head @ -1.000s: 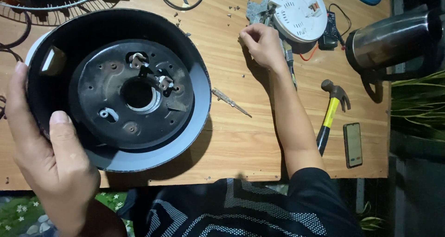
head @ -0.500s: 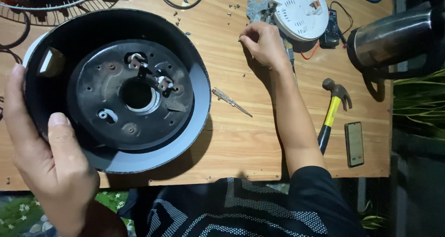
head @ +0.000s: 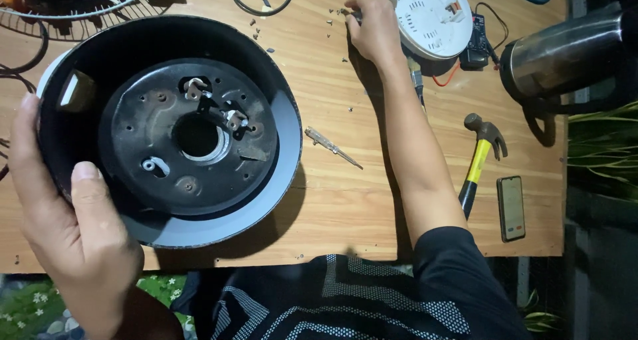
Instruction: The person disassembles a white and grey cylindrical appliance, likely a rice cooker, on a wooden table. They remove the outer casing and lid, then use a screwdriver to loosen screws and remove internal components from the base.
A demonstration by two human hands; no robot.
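The left hand clamps the near-left rim of a big round black housing, thumb lying over the inner wall and fingers wrapped behind the outside, so the shell tilts with its open face toward the camera. Inside sits a dark metal disc with a centre hole and small terminals.

The right hand is stretched far across the wooden table, fingers bunched together at the left edge of a white round base plate; whether they pinch anything cannot be told. Small screws lie scattered just left of that hand.

A slim screwdriver lies between the housing and the right forearm, its long axis running from far-left to near-right, tip toward the near side. It is well nearer the right arm than the left hand. A yellow-handled hammer and a phone lie right of the forearm, a steel kettle at far right
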